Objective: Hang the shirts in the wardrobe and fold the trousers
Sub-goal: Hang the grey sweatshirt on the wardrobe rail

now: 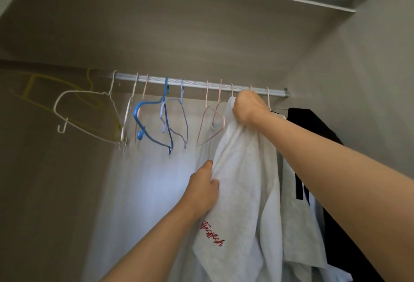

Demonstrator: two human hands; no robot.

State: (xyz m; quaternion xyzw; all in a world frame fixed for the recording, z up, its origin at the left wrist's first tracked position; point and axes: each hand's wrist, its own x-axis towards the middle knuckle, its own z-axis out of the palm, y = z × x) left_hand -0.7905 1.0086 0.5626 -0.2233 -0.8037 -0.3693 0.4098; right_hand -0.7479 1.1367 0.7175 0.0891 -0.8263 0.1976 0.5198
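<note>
Gripping the white shirt (242, 181), both hands, right hand (249, 108) beneath the rail (195, 83), left hand (205, 188) lower.

Dim in here, a muted grey-brown cast over the whole wardrobe interior. The brightest patch sits low at centre, a cool bluish-white glow on the pale back panel (145, 192) behind the hangers. The upper ceiling panel falls off into soft shadow, and the left side wall goes darkest. Over at far left the yellow hanger (67, 93) smears into a faint ghost, clearly motion-blurred, and the white hanger (89, 116) beside it is soft too. The rail (197, 83) catches a thin bright line of sheen. Wide-angle bending shows: the rail tilts and the walls splay outward toward the edges. Forearms up close look slightly soft. Fine detail is mushy, compressed.
</note>
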